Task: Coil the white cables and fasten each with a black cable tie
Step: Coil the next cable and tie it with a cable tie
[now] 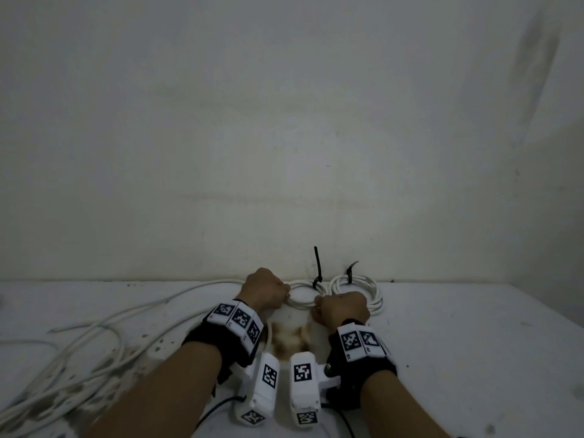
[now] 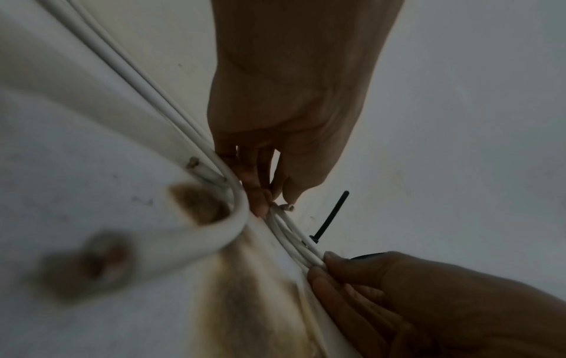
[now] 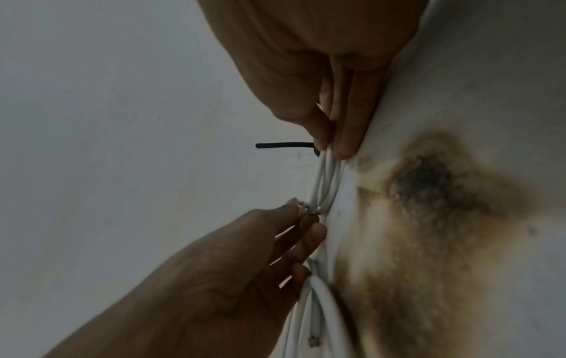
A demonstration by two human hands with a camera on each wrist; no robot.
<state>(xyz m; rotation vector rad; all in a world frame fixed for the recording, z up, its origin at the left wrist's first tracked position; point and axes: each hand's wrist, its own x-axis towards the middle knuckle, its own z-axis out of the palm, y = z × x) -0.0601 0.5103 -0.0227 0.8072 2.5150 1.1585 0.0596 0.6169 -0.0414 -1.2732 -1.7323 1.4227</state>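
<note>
Coil pinched between left hand, right hand fingers.

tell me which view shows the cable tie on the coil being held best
The head view: the cable tie stands clear on the coil, tail up. The left wrist view shows its head and tail; the right wrist view shows only the tail behind the fingers.

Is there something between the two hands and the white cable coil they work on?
Nothing visible: the left hand and the right hand both already grip the round white cable coil directly. Its black plastic cable tie sits on the far side, clear of both.
</note>
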